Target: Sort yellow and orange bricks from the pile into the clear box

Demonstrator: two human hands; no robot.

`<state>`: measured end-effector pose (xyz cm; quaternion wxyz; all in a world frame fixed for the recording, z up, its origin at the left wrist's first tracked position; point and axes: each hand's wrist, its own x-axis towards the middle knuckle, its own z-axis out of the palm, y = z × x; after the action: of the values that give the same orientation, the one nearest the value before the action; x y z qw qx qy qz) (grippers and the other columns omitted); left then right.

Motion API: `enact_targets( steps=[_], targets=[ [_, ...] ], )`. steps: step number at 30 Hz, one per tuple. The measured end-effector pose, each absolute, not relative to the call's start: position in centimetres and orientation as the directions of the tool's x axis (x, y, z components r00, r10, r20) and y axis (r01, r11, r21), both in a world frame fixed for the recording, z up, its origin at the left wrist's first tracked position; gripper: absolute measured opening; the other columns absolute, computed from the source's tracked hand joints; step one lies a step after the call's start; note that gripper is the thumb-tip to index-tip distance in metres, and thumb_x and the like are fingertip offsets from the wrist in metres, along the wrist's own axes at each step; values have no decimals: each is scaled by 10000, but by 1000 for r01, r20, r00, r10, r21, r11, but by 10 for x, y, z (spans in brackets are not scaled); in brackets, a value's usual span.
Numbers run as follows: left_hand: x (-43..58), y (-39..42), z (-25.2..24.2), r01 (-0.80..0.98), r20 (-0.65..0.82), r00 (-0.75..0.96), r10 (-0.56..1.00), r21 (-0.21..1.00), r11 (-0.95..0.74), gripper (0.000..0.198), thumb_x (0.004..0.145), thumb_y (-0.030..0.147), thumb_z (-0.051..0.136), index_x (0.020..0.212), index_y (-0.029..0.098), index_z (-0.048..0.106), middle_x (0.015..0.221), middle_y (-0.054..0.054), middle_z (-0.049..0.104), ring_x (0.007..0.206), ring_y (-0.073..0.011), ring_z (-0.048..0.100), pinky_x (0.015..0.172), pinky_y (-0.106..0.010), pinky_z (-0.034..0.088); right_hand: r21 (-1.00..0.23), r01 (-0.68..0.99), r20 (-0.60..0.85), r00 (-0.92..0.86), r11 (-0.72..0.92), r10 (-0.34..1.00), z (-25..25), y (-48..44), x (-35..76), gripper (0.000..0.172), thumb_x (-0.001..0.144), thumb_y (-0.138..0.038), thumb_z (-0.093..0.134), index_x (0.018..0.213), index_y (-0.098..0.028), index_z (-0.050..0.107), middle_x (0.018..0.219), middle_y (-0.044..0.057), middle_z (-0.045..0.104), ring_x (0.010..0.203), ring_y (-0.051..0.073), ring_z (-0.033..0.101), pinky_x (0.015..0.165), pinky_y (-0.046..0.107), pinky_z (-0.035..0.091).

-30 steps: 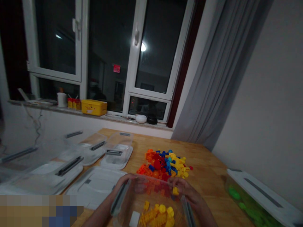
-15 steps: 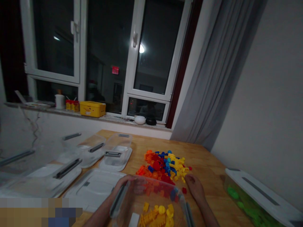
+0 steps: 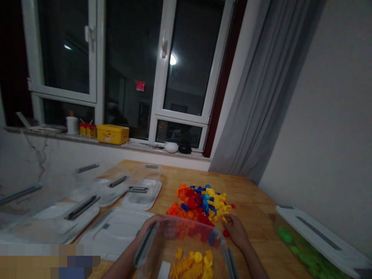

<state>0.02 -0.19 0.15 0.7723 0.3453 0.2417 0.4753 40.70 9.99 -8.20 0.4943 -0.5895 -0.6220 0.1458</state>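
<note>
Close to me stands a clear plastic box [image 3: 157,242] with grey side clips; several yellow toy pieces [image 3: 193,265] and a white label lie in it. My left hand [image 3: 157,228] is closed around the box's far left corner, its fingers showing through the clear wall. Beyond the box is a heap of red, orange, blue and yellow toy pieces [image 3: 200,203]. My right hand [image 3: 236,230] is at the heap's near right edge, thumb and fingers pinched on a small yellow toy piece [image 3: 224,219]. A loose red piece [image 3: 226,233] lies just beside that hand.
Left on the wooden table [image 3: 252,193] are several clear boxes [image 3: 143,176] and white lids [image 3: 116,228]. At the right is a lidded box [image 3: 319,236] of green pieces. A yellow box [image 3: 112,134] sits on the windowsill, and a grey curtain [image 3: 258,97] hangs beside the window.
My right hand has shifted slightly left towards the heap, and its fingers have closed on a yellow toy piece. My left hand and the box stay where they were.
</note>
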Motion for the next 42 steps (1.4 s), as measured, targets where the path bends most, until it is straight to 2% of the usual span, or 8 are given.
enact_targets(
  steps=[10,22,28,37,42],
  targets=[
    [-2,2,-5,-570,-61,416,907,760,313,277,725,309,686,856,126,847,932,-141,869,1089,-366,756,1057,-456,508,-756,603,438,179,253,881,-80,100,404,367,722,-466,648,948,-200,761,797,74,761,796,283,734,765,388,592],
    [0,-2,-1,-581,-43,418,908,755,304,275,754,292,659,867,126,847,916,-127,870,1088,-361,753,1043,-463,512,-705,666,449,153,244,880,-81,100,401,369,752,-470,596,896,-172,761,851,136,776,841,307,733,823,414,577],
    [-2,0,-4,-593,-59,425,903,736,326,263,757,285,653,864,142,846,920,-113,871,1081,-361,757,1049,-465,511,-681,687,455,128,252,881,-79,98,399,348,771,-464,588,887,-177,748,846,122,778,835,291,729,808,384,574],
    [-1,-2,2,-569,-75,428,901,752,333,270,728,311,681,847,127,838,943,-136,867,1116,-363,743,1055,-452,504,-670,711,410,115,213,905,-71,95,397,200,753,-360,586,786,-213,717,733,78,749,744,260,699,705,341,536],
    [0,-4,4,-564,-46,447,893,761,321,242,753,322,665,812,166,840,935,-120,870,1133,-370,735,1062,-473,494,-684,702,384,115,198,916,-62,90,396,138,715,-313,587,739,-235,699,685,55,730,721,259,691,692,343,515]
  ],
)
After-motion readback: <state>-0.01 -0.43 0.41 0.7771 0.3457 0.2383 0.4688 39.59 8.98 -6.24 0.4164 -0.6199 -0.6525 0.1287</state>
